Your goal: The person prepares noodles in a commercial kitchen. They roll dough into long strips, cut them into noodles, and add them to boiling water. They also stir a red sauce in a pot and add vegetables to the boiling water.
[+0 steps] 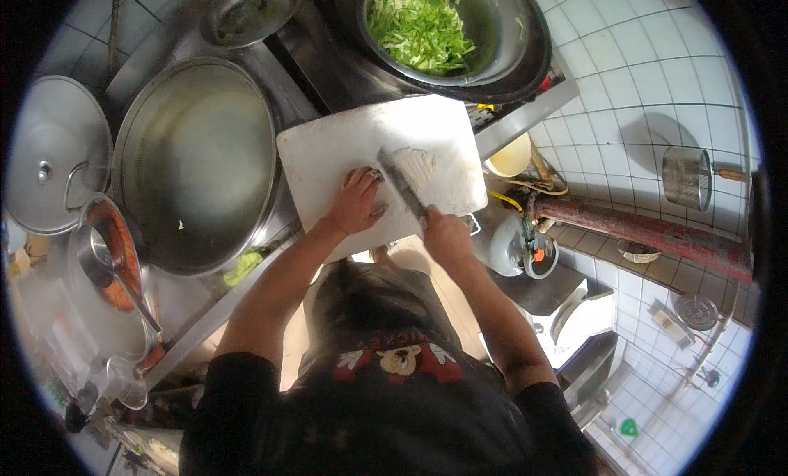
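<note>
A white cutting board [332,150] lies before me with its near edge by my body. My right hand [447,236] grips the handle of a cleaver [401,183], whose blade slants up and left across the board. Thin pale slices of food [418,166] fan out just right of the blade. Left of it, my left hand [357,202] rests on the board with bent fingers. At its fingertips shows a small greyish food piece [375,174], mostly covered by the hand. Another greyish bit [377,210] is by the thumb.
A large metal pot [197,168] of cloudy liquid stands left, beside its lid [58,162]. Shredded green cabbage [422,30] fills part of a metal bowl [502,51] beyond the board. A ladle [101,260] lies over a reddish container. Right are a gas cylinder [508,245] and red pipe [640,233].
</note>
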The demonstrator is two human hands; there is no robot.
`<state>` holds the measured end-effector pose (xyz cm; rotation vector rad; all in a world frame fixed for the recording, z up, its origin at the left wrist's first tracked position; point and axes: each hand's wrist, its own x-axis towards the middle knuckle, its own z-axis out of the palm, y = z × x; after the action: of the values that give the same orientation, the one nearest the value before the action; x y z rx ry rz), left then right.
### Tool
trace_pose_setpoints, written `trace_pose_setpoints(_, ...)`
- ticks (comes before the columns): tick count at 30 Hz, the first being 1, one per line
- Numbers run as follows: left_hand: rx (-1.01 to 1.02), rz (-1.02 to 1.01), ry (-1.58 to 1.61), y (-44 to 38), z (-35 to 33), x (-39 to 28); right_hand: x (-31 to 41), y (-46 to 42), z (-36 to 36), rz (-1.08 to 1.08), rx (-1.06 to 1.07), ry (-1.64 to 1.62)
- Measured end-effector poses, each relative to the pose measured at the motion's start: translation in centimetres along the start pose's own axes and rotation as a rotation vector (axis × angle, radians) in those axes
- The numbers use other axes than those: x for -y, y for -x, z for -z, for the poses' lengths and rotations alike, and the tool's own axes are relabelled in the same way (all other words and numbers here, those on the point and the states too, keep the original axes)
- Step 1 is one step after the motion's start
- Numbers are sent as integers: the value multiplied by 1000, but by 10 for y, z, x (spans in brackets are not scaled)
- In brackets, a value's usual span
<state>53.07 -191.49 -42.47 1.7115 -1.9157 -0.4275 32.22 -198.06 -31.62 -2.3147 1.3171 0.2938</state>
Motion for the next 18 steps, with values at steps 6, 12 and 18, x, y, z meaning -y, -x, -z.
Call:
trace_pose_setpoints(6, -5, -16, -2, 4, -4, 3, 7, -35, -68, -3, -193, -109)
trace_pose_setpoints(12, -51, 2, -4, 17, -1, 12, 18, 4, -2, 0, -38, -33)
trace_pose_setpoints(18, -9, -36, -28, 15, -2, 9, 23, -26, -72, -24, -97, -128)
